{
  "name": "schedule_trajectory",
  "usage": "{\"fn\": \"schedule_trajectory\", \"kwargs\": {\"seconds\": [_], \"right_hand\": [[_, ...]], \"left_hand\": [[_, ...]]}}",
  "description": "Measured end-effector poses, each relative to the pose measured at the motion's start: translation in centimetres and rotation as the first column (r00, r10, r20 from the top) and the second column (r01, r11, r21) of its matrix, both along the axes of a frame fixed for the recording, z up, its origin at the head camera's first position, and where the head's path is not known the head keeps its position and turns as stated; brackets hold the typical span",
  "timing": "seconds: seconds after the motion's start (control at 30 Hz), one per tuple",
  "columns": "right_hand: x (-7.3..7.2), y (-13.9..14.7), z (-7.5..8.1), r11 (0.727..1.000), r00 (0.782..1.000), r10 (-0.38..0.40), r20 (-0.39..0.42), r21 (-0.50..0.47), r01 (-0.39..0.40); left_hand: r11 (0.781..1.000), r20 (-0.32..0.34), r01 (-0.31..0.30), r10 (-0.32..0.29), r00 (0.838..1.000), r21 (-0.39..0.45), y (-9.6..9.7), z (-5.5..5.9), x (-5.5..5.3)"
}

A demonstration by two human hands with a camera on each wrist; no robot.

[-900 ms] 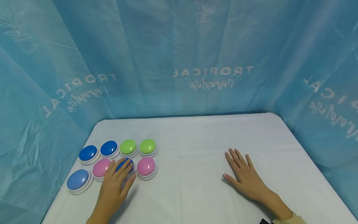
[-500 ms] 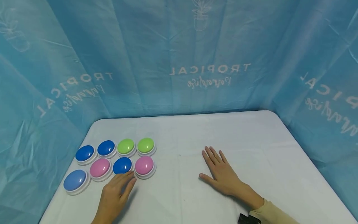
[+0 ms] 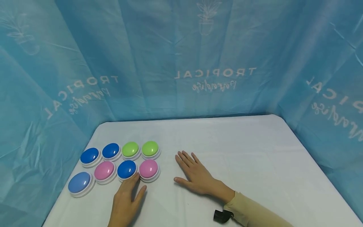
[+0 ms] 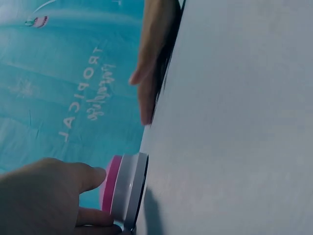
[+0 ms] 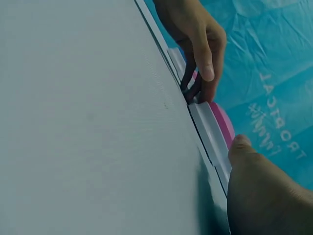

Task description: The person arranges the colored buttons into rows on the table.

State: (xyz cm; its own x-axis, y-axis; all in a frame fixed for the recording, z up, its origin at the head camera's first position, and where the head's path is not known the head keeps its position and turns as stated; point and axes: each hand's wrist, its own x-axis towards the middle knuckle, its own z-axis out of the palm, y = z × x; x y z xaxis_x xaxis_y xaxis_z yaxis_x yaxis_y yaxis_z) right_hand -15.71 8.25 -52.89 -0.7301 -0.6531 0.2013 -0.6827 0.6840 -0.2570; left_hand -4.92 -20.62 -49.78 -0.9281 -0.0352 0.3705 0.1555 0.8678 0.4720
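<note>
Round push buttons with coloured domes on white bases stand in two rows at the left of the table. My left hand (image 3: pixel 125 198) is at the front row, fingertips down at the gap between the dark blue button (image 3: pixel 126 169) and the pink button (image 3: pixel 148 168) at the right end. Its thumb is spread away from the fingers, nearer the pink button in the head view. My right hand (image 3: pixel 198 177) is palm down over the table, right of the pink button, with straight fingers pointing forward and left. Nothing is in it.
Behind are two green buttons (image 3: pixel 150 148) and two dark blue ones (image 3: pixel 111 150). Another pink button (image 3: pixel 104 170) and a lighter blue one (image 3: pixel 79 183) stand to the left. A blue printed curtain (image 3: pixel 215 97) surrounds the white table (image 3: pixel 241 135).
My right hand has moved far left across the table toward the buttons. My left hand has drawn back off the dark blue button and shifted right, toward the gap beside the pink one.
</note>
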Motion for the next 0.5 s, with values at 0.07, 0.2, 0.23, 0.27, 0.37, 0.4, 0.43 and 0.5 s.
{"fn": "schedule_trajectory", "kwargs": {"seconds": [0.07,0.2,0.23,0.27,0.37,0.4,0.43,0.5], "right_hand": [[-0.1,-1.0,-0.2,1.0,1.0,0.014,0.005,-0.004,-0.014],[-0.3,-2.6,-0.4,0.998,0.998,0.057,0.009,-0.012,-0.057],[-0.3,-3.0,-0.4,0.997,0.997,0.07,0.011,-0.014,-0.07],[-0.3,-3.3,-0.4,0.996,0.996,0.083,0.014,-0.015,-0.082],[-0.5,-4.2,-0.2,0.993,0.992,0.12,0.032,-0.015,-0.119],[-0.5,-4.5,-0.2,0.991,0.991,0.133,0.035,-0.016,-0.132],[-0.5,-4.8,-0.1,0.989,0.989,0.145,0.037,-0.016,-0.145],[-0.6,-5.2,0.1,0.986,0.985,0.168,0.038,-0.018,-0.168]], "left_hand": [[1.0,0.039,-0.014,0.013,0.999,0.012,0.2,-0.1,0.1],[0.999,0.058,-0.03,0.029,0.998,0.026,0.2,-0.5,0.3],[0.999,0.054,-0.031,0.029,0.998,0.034,0.2,-0.6,0.2],[0.999,0.05,-0.031,0.029,0.998,0.041,0.3,-0.6,0.2],[0.998,0.022,-0.027,0.026,0.999,0.063,0.3,-0.6,0.1],[0.997,0.009,-0.023,0.022,1.0,0.069,0.3,-0.6,0.0],[0.998,-0.004,-0.019,0.019,1.0,0.067,0.3,-0.5,-0.1],[0.998,-0.022,-0.019,0.02,1.0,0.058,0.2,-0.4,-0.1]]}}
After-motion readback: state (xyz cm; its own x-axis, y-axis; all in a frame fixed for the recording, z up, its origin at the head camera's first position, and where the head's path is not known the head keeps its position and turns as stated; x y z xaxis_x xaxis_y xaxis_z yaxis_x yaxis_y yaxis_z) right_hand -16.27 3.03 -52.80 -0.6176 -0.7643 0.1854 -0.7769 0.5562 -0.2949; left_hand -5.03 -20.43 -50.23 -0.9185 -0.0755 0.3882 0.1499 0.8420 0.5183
